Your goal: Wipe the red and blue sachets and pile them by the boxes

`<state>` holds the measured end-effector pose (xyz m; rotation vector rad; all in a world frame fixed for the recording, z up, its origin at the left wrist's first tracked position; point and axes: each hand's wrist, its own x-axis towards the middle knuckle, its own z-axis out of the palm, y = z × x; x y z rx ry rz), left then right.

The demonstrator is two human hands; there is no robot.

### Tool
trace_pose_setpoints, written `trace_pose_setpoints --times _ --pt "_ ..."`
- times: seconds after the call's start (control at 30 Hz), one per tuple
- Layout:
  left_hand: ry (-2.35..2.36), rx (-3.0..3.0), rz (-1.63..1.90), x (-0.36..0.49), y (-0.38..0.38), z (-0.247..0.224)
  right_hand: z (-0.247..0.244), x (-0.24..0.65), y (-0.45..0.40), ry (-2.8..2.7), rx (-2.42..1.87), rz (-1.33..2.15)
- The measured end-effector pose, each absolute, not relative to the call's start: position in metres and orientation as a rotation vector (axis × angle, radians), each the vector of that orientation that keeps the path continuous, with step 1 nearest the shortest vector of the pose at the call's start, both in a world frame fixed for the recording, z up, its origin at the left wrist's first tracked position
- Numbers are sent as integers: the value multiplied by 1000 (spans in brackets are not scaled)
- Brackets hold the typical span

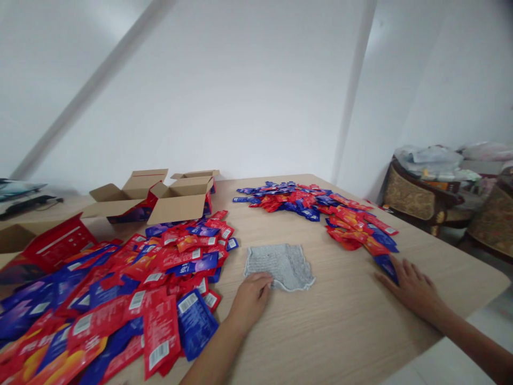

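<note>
A grey knitted cloth (pixel 280 264) lies flat on the table in front of me. My left hand (pixel 253 297) is at its near left corner, fingers curled closed over the cloth's edge. Toward the table's right side, my right hand (pixel 414 286) rests with fingers spread. A blue packet (pixel 387 268) lies against its thumb and index finger, at the near end of a trail of red and blue packets (pixel 348 224). Left of my left hand spreads a large heap of red and blue packets (pixel 160 267), many showing white barcode labels.
Open cardboard boxes (pixel 180 206) stand at the back left, and another red box (pixel 60 246) is at the left edge. A further pile of packets (pixel 288 198) lies at the back. Beyond the table's right edge are patterned chairs (pixel 412 192) bearing plastic bags (pixel 428 158).
</note>
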<state>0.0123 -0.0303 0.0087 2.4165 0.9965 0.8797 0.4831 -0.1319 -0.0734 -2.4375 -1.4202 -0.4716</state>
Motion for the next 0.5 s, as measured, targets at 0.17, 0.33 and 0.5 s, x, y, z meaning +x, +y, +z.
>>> trace_pose_setpoints --times 0.17,0.33,0.5 --pt "991 2412 884 12 -29 8 -46 473 -59 -1417 -2521 -352" --pt "994 2399 883 13 -30 9 -31 435 16 -1483 -2528 -303" --pt "1000 2378 895 14 -31 9 -28 369 78 -1441 -2528 -284"
